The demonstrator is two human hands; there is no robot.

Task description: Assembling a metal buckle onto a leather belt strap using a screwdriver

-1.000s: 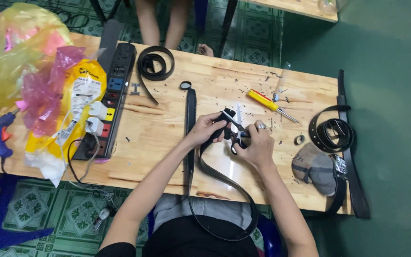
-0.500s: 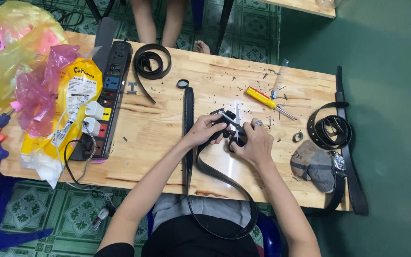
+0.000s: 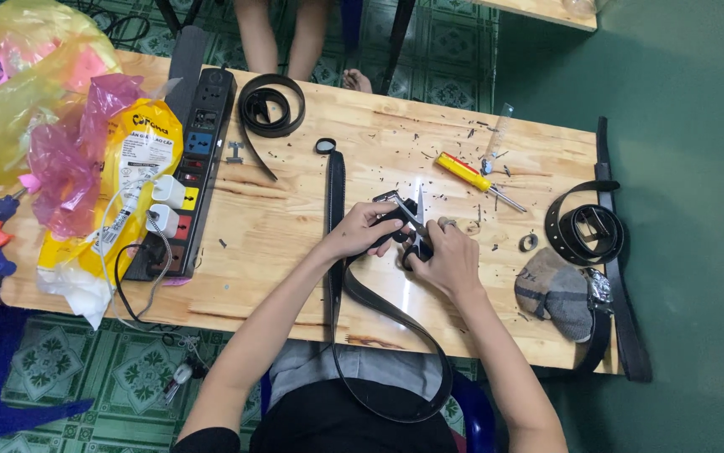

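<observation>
Over the last second little changes: both hands stay together at the middle of the pale wooden surface (image 3: 295, 210), at the same spot on the long black leather belt (image 3: 334, 193). What shifts is small. The right hand (image 3: 446, 260) now sits a little lower and nearer the body than before, and the scissors (image 3: 419, 226) in it stand with the bright blades pointing up and away, more plainly seen than a moment ago. The left hand (image 3: 360, 231) keeps its closed pinch on the belt's end, fingers curled tight round the dark strap just beside the blades.

The right hand is closed through the black scissor handles; whether the blades are parted or shut I cannot tell at this size. The belt runs from a ring end far up the surface, straight down under the left hand, then loops off the near edge over the person's lap and back up to the hands.

Judging by the dark scraps scattered about the hands, the work at the belt end is ongoing, with the hold unchanged and only the tool re-angled.

Around them lie a yellow-handled screwdriver (image 3: 469, 176), a coiled black belt (image 3: 271, 105), a black power strip (image 3: 190, 168) and a second coiled belt (image 3: 584, 231).
</observation>
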